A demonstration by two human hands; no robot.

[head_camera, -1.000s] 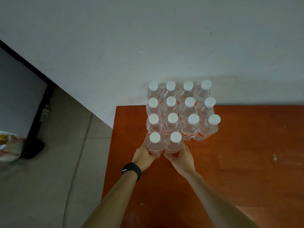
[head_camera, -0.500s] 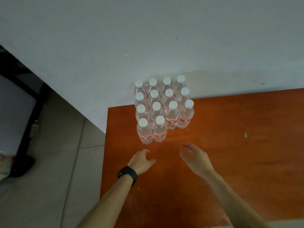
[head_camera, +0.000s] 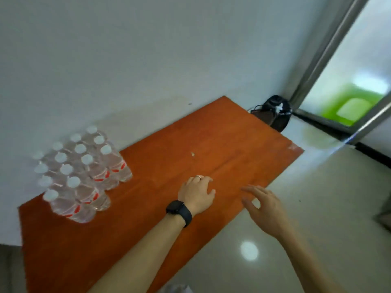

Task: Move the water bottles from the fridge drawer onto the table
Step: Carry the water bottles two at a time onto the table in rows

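Observation:
Several clear water bottles [head_camera: 84, 176] with white caps and red labels stand packed in rows on the left end of the orange-brown table [head_camera: 222, 149], against the white wall. My left hand [head_camera: 197, 194], with a black watch on the wrist and a ring, hovers over the table's middle, fingers loosely curled and holding nothing. My right hand [head_camera: 264, 206] is past the table's near edge, over the floor, fingers spread and empty. Both hands are well to the right of the bottles. The fridge drawer is not in view.
A black bag [head_camera: 277, 112] sits on the floor beyond the table's far end. A metal-framed glass door [head_camera: 330, 66] stands at the upper right, something green [head_camera: 349, 107] behind it. Glossy pale floor tiles [head_camera: 317, 208] lie to the right. A small crumb [head_camera: 193, 153] lies on the table.
Both hands let go of the front two bottles and drew back to the right. The view has swung right, so the bottles now lie at the left and the door appears.

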